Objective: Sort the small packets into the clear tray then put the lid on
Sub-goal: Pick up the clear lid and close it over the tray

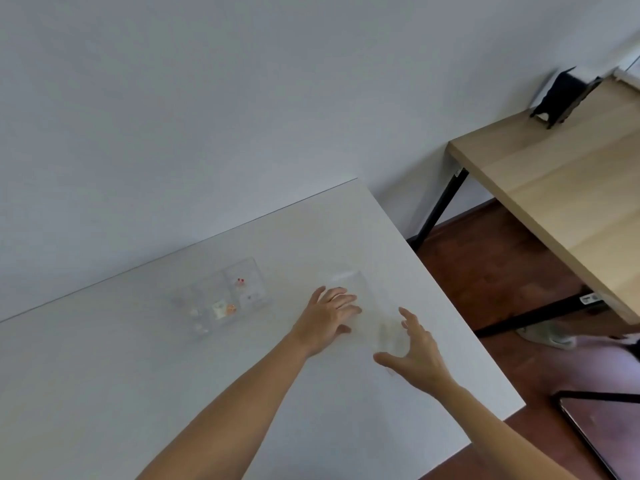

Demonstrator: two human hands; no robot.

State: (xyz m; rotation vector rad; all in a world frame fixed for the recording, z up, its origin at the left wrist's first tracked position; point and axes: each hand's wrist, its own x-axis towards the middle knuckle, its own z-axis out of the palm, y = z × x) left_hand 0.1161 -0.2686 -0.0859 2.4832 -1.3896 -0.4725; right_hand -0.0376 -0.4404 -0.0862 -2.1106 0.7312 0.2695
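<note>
From the head camera, both hands reached out over the white table [104, 393], to the right of the clear tray [225, 299]. The left hand [329, 317] lay low with its fingers spread flat on a see-through sheet, which looked like the lid [353, 282]. It seemed to press on the near-left part of the lid, maybe to stop it from sliding. The right hand [415, 351] floated just to the right of it, fingers wide apart and curled a little, gripping nothing. I think it was getting ready to catch the lid's other side, so two hands could lift it level. The lid was so clear and blurry that its edges were hard to find.

The tray sat to the left of the hands, near the middle of the table and apart from the lid. It had small walls that cut it into boxes. A red bit [241, 280] sat in a far-right box. A cream-colored packet [219, 310] and an orange one [231, 309] sat side by side in a nearer box. A few pale bits lay in the left boxes, too faint to name. No loose packets showed on the table, so the sorting looked done and the lid was the next job.

Far to the right stood a wooden table [554, 174] with a dark stand [561, 98] on it.
</note>
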